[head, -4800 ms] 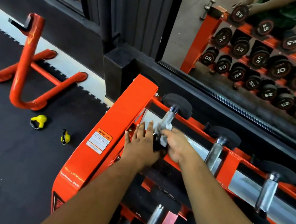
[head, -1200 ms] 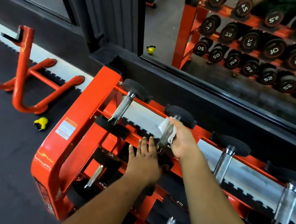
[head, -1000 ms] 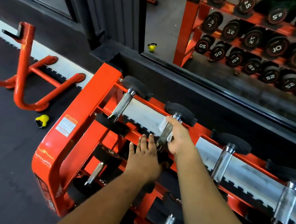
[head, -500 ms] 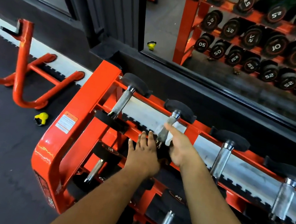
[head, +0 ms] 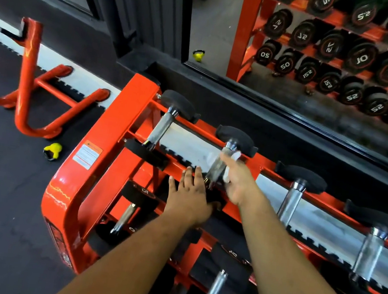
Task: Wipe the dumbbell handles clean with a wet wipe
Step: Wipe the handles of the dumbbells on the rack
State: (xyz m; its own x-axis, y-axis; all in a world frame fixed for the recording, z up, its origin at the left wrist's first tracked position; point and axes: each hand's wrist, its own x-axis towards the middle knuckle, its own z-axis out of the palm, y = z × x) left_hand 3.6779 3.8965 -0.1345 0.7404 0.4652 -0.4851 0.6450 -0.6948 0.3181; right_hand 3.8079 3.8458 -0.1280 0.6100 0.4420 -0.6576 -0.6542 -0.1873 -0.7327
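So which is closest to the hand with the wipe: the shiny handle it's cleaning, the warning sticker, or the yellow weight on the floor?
Measured from the right hand, in the head view:
1. The shiny dumbbell handle, touching it, under the wet wipe.
2. The warning sticker, to the left on the orange rack.
3. The yellow weight, farther left, on the dark floor.

I see my right hand (head: 235, 180) on the second dumbbell handle (head: 217, 168), left hand (head: 189, 196) flat on its near head. At three o'clock, open tray (head: 269, 191) separates it from the next handle (head: 290, 204); at nine o'clock, a similar gap before the first handle (head: 161, 129). At twelve o'clock the far head (head: 235, 138) and mirror wall (head: 291, 126) block passage. The orange rack upright (head: 108, 139) closes nine o'clock beyond.
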